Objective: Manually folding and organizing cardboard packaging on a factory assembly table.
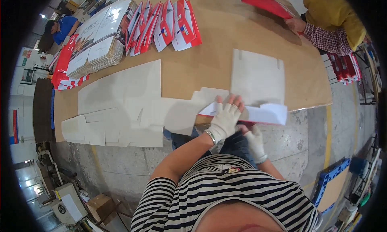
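My left hand, in a cream fingerless glove, lies with fingers stretched out and slightly spread on a white and red folded paper bag at the table's near edge. Below that edge is my right hand, gloved alike, its fingers bent at the bag's red border; its fingertips are partly hidden. Under and beyond the bag lies a grey-white cardboard sheet, slightly blurred. Left of my hands, flat cut cardboard pieces overlap along the edge.
Red and white paper bags stand in a row at the far side, beside a stack of printed sheets. Across the brown table, a person in a yellow garment handles a red sheet. Another person in blue sits far left.
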Demonstrator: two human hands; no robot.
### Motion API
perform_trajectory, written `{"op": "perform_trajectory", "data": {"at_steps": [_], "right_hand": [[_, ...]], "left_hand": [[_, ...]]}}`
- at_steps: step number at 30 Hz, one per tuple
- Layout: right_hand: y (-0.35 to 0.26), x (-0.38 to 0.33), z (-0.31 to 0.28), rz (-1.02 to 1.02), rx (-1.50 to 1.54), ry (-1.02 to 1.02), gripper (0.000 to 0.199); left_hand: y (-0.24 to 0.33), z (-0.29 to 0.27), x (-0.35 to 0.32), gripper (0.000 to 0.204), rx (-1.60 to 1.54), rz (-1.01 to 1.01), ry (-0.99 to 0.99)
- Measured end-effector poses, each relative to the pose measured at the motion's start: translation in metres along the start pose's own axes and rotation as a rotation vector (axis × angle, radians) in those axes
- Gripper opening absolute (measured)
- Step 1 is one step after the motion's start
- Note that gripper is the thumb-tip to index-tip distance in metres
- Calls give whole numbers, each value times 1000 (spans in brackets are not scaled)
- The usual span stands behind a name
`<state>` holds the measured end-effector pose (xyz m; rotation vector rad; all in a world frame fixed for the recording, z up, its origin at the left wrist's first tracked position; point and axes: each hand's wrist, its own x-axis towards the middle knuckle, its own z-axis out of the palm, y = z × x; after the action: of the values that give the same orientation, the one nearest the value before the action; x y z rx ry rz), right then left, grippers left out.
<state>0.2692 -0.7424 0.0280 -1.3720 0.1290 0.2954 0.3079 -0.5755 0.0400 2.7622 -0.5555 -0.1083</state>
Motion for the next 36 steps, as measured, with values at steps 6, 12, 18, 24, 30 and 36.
{"op": "perform_trajectory", "data": {"at_steps": [6, 12, 18, 24, 30, 36], "right_hand": [[28, 24, -45, -68, -46, 306, 27], [-30, 44, -53, -657, -877, 188, 41], [-35, 86, -50, -977, -1479, -129, 52], [-43, 99, -70, -914, -1543, -201, 48], [-39, 103, -77, -759, -1362, -152, 57], [-51, 83, -69, -796, -1232, -141, 72]], "left_hand": [[12, 6, -8, 91, 49, 77, 2], [4, 4, -23, 100, -67, 46, 58], [-11, -15, -65, 109, -86, 37, -140], [-87, -26, -151, 55, 199, -21, 230], [-111, -42, -129, 18, -341, -76, 446], [-98, -15, -92, 23, -204, -422, 619]]}}
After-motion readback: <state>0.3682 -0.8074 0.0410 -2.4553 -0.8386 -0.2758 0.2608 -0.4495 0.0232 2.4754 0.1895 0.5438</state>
